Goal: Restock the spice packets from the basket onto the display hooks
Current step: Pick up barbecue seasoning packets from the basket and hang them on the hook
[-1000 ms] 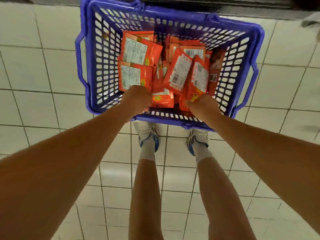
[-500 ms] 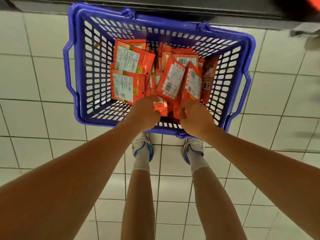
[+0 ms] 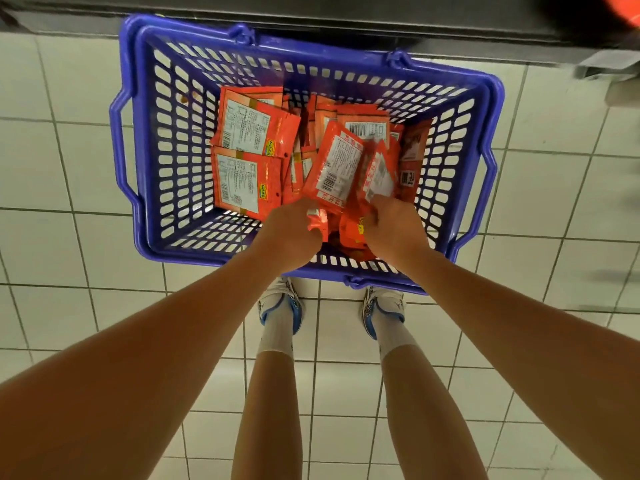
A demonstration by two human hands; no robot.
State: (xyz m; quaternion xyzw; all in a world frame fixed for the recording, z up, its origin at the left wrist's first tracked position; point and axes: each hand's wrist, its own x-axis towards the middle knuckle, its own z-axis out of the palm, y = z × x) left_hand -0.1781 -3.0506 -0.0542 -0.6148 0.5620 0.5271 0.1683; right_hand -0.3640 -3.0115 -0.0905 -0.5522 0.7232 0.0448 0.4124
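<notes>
Clearly the spice packets [image 3: 249, 157] lie heaped in the blue basket [image 3: 152, 140] at upper centre: light, flat, glossy, probably slippery. Left hand [image 3: 291, 233] and right hand [image 3: 391, 226] each clench packets; better pinch the top edges.

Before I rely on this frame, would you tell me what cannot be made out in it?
- Head view: the left hand and right hand curl over packets, hiding the fingertips and the number gripped.
- The packets overlap, hiding the lower ones; their print is too small to read.
- Display hooks: not in view.
- An orange shape is cut off by the top right corner.
</notes>
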